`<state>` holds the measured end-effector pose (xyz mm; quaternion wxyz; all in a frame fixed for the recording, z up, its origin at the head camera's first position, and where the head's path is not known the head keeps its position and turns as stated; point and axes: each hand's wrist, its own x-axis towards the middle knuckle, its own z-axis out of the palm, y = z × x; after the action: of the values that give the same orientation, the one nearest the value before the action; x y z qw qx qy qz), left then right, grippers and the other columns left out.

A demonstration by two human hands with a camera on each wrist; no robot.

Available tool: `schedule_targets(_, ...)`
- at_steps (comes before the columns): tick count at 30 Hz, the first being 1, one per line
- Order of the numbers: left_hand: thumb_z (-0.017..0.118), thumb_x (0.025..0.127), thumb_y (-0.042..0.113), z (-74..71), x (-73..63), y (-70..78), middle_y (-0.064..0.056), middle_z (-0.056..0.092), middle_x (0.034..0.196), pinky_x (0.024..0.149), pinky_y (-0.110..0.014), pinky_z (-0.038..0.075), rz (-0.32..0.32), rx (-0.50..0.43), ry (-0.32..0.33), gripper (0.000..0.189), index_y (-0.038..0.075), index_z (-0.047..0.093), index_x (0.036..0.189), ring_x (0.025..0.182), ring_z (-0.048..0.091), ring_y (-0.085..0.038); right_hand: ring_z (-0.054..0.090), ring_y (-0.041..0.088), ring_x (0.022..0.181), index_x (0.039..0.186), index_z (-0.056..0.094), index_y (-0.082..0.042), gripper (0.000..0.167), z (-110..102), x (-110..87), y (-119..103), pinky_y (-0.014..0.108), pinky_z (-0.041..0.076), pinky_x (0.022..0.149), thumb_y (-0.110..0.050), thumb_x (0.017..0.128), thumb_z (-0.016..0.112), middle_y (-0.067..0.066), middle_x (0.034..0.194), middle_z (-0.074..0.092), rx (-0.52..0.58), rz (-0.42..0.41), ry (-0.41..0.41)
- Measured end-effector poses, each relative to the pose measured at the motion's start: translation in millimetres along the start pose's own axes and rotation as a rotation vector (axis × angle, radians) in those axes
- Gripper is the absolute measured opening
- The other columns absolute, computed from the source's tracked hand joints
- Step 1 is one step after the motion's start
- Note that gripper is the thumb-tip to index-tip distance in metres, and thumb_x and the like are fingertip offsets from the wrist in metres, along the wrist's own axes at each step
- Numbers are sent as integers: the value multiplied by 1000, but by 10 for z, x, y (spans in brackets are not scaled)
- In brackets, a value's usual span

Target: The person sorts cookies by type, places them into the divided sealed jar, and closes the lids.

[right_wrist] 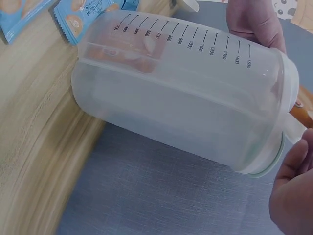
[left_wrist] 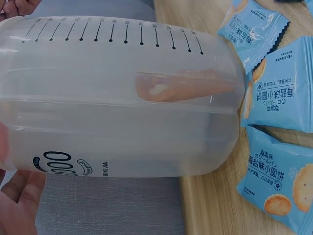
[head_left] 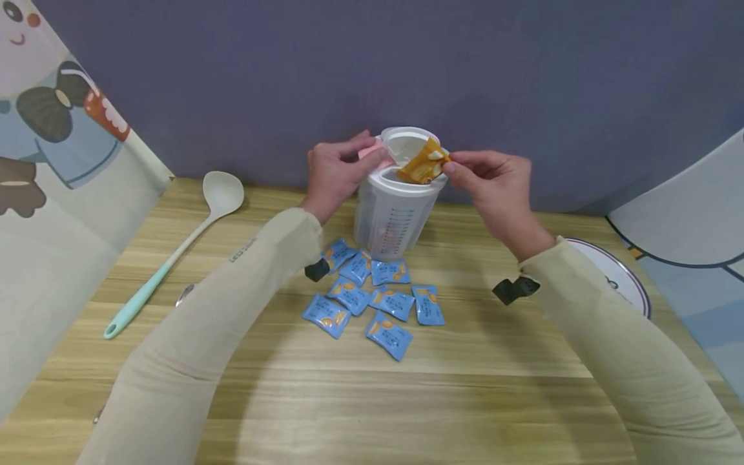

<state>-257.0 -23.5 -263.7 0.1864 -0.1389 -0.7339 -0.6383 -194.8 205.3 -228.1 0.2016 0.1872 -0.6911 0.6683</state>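
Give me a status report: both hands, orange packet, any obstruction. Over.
Left hand holding pink flap. Right hand pinching orange packet at the top of the clear container. Blue packets on the table, clear of that top.

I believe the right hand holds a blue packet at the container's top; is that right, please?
Not quite: the packet held by the right hand is orange, not blue, as the head view shows. It is indeed at the top of the container.
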Motion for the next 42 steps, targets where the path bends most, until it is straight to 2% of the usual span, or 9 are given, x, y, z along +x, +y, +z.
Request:
schedule_targets(5,84,72,32,-7,-8,-4,0,66,114,82,-20,51,0,-12,-7,41,10,72,104,101,62,-6,64,14,69,91,73,5,15,11,0,12,20,54,63,4,76,76,8,83,71,-41,-15,-30)
schedule_targets(12,84,72,30,-16,-12,-5,0,66,113,83,-19,50,12,-11,6,39,10,73,103,101,63,-6,62,13,66,90,74,3,14,27,-8,28,19,53,62,2,77,76,6,81,71,-97,-24,-23)
schedule_targets(27,84,71,34,-45,1,-35,2,67,112,84,-18,50,-7,8,18,39,12,73,102,103,62,-8,61,13,65,91,72,7,13,22,-20,63,18,53,61,4,78,75,6,79,71,-90,-41,-33)
schedule_targets(32,84,71,33,-47,-6,-41,0,67,111,83,-18,50,2,8,24,37,12,74,100,101,63,-7,61,14,67,95,71,8,18,16,37,97,19,51,62,1,80,74,7,81,70,-110,-53,-17)
schedule_targets(36,85,71,31,-51,1,-44,-2,67,110,83,-19,50,11,-17,17,36,11,74,99,101,63,-7,62,15,77,103,69,8,22,32,135,128,19,51,67,-1,83,72,7,89,71,-154,-50,-29)
schedule_targets(42,85,71,31,-77,4,-66,-2,67,111,84,-19,50,2,-25,4,37,11,74,100,102,62,-6,63,14,85,109,67,6,23,101,272,176,19,51,74,-3,87,67,5,95,70,-135,21,-88)
